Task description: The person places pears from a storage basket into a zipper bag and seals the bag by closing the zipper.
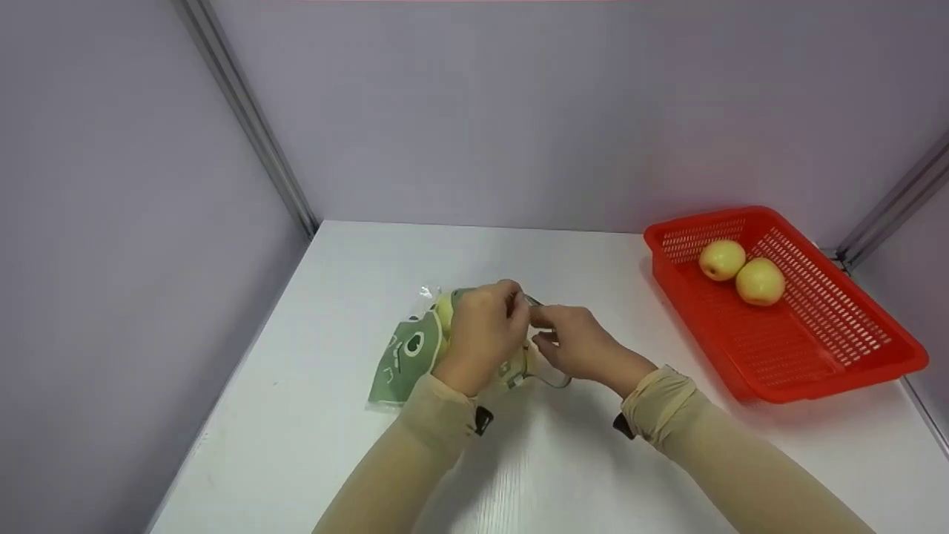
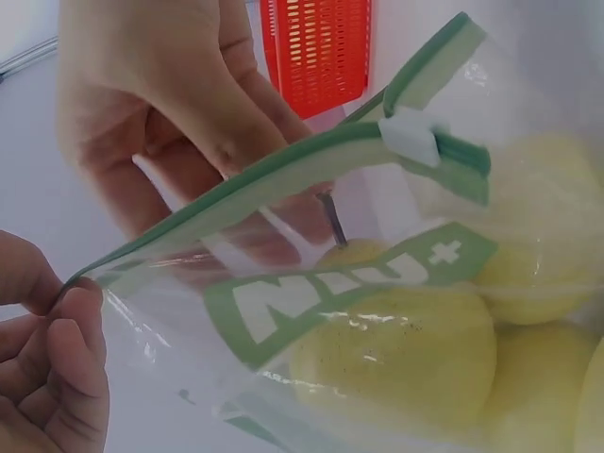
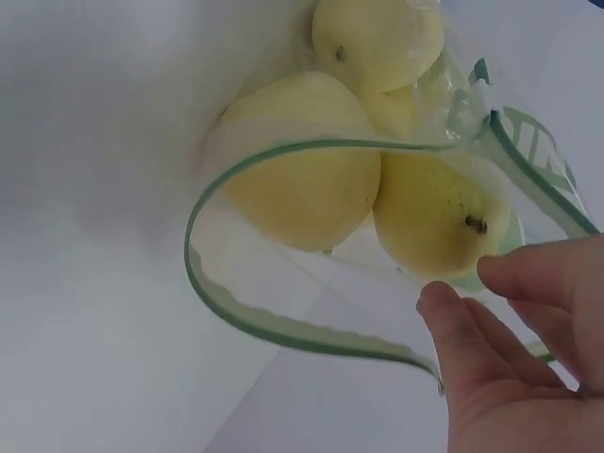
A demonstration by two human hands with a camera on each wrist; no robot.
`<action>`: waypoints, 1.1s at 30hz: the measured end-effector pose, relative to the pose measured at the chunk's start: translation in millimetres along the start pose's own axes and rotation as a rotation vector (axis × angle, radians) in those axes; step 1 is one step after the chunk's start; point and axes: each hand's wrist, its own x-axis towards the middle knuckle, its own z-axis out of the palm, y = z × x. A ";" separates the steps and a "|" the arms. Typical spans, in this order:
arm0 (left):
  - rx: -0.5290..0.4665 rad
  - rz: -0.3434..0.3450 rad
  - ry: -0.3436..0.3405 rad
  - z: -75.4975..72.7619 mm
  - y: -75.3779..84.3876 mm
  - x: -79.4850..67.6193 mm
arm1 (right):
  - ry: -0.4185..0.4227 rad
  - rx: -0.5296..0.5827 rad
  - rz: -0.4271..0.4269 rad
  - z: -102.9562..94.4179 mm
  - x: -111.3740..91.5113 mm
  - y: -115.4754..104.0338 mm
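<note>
A clear zip bag with green print and a cartoon face lies on the white table, with several yellow apples inside. Its green-edged mouth gapes in the right wrist view. A white slider sits on the zip strip. My left hand pinches one end of the zip edge between thumb and fingers. Beside it, my right hand is at the mouth, thumb and fingers apart, nothing visible between them. In the left wrist view, some right fingers show through the film.
A red plastic basket stands on the right of the table, holding two yellow apples near its far end. Grey walls enclose the white table at the back and sides.
</note>
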 end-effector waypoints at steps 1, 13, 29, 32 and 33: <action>0.003 -0.003 -0.003 -0.8 0.3 0.1 | -0.002 0.001 -0.013 -2.7 -1.8 1.5; 0.025 -0.030 -0.060 1.0 1.7 -0.6 | 0.051 -0.002 0.020 -41.5 -11.2 15.7; 0.002 0.045 0.009 5.4 8.5 -8.1 | 0.111 -0.218 0.123 -118.8 -14.9 46.6; 0.003 0.050 0.007 5.1 9.9 -10.0 | 0.099 -0.245 0.179 -134.2 -18.7 57.6; 0.001 0.051 0.004 4.8 10.4 -10.8 | 0.094 -0.247 0.201 -139.0 -20.4 61.5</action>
